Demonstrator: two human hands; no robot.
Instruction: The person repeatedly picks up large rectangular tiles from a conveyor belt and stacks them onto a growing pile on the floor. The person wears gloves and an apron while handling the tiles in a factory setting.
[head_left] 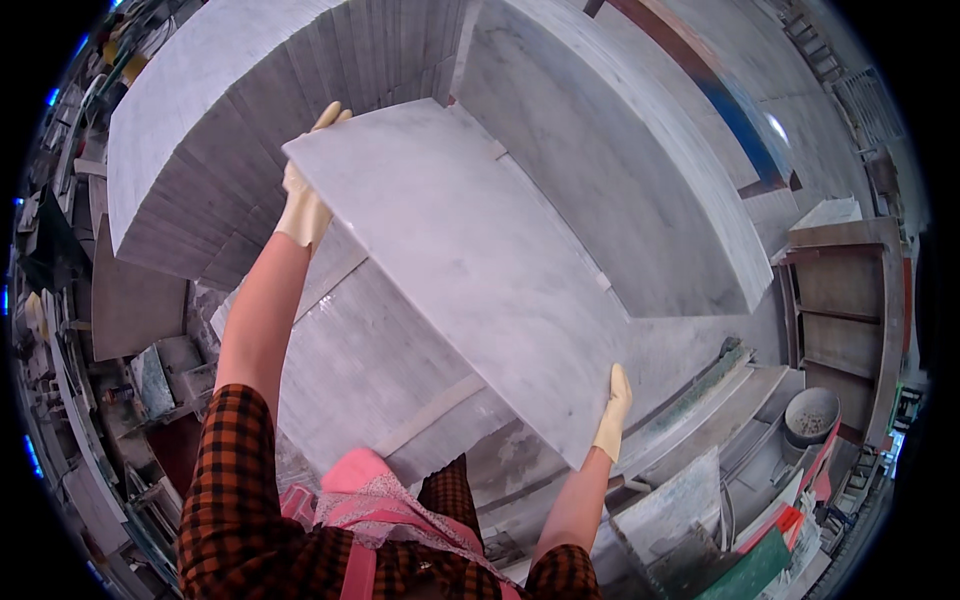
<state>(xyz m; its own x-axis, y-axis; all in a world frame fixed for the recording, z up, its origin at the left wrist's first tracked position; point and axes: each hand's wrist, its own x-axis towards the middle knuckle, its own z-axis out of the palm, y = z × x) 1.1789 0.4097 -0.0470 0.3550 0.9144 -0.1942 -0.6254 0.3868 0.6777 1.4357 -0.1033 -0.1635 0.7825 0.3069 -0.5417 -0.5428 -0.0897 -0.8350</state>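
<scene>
A long, pale grey-white marble slab (460,250) is tilted across the middle, held between both my hands. My left hand (307,195), in a cream glove, grips its far-left end; some fingers show past the edge and the rest are hidden by the stone. At the near-right end, my right hand (615,408), gloved alike, holds the short edge with its thumb side upward. Below the slab lies a flat stack of ridged grey stone (360,345) with pale spacer strips (425,415) across it. A large upright slab (600,170) stands just beyond the one I hold.
A thick row of slabs on edge (250,140) curves along the far left. To the right are a wooden frame (885,330), a grey bucket (810,415) and stone offcuts (670,510). Cluttered boards and scraps (160,380) line the left side.
</scene>
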